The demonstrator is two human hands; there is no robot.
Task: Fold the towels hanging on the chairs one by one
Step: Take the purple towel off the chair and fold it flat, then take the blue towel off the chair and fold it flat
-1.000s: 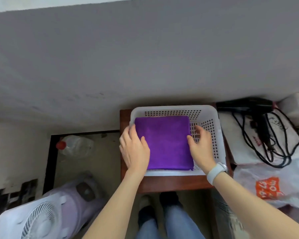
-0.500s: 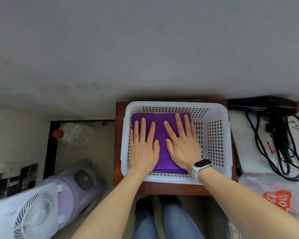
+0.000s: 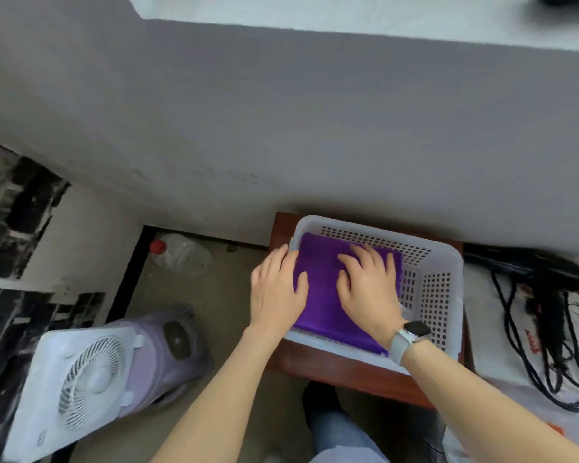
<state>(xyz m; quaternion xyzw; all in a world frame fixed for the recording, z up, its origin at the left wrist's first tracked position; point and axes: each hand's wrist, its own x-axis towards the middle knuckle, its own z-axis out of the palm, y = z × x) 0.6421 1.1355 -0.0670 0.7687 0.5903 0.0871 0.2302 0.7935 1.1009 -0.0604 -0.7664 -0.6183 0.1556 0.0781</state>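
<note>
- Towel [image 3: 328,295]: purple, folded to a flat rectangle, lying inside the basket in the lower right of the frame, tight to the basket's left wall. It filled the same spot half a second ago; it has not shifted.
- Basket [image 3: 438,289]: white, perforated, standing on the tabletop [image 3: 348,372], a small red-brown surface against the grey wall.
- Left hand [image 3: 276,295]: lies over the basket's left rim, fingers [image 3: 274,262] straight and close together, thumb on the towel's left margin. Half a second ago it lay flat on the cloth; it has slid outward to the edge. It grips nothing.
- Right hand [image 3: 368,292]: on top of the towel, watch [image 3: 410,337] on the wrist. Fingers loosely spread and slightly bent, tips touching the cloth; they were pressed flat before. Nothing is pinched.
- Meaning for the task, as a judgement: the pat-down looks finished and both hands seem to be easing off, so this towel counts as folded and stowed. The next towel would have to come from a chair; no chair or hanging towel shows in this view.
- Also present: hair dryer [image 3: 528,272] with black cord at right, white fan [image 3: 81,382] at lower left, plastic bottle [image 3: 178,252] with red cap on the floor.
</note>
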